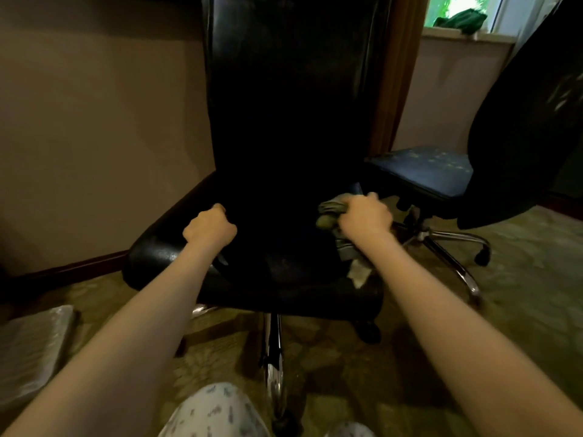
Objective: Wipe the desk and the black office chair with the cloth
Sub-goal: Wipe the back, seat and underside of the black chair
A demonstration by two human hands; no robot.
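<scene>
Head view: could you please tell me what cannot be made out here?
Head view:
black chair: backrest top cut off by the upper edge, surface too dark to judge cleanliness;
left hand: fingers curl under, hidden by its own back;
cloth: partly covered by the right hand;
desk: outside the view.

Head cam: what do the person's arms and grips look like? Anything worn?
Nothing worn on them. Left grip and right grip: no gloves, no rings visible. No watch or band at the wrists. Both forearms have no sleeves up to the frame edge. Light patterned trousers below.
</scene>
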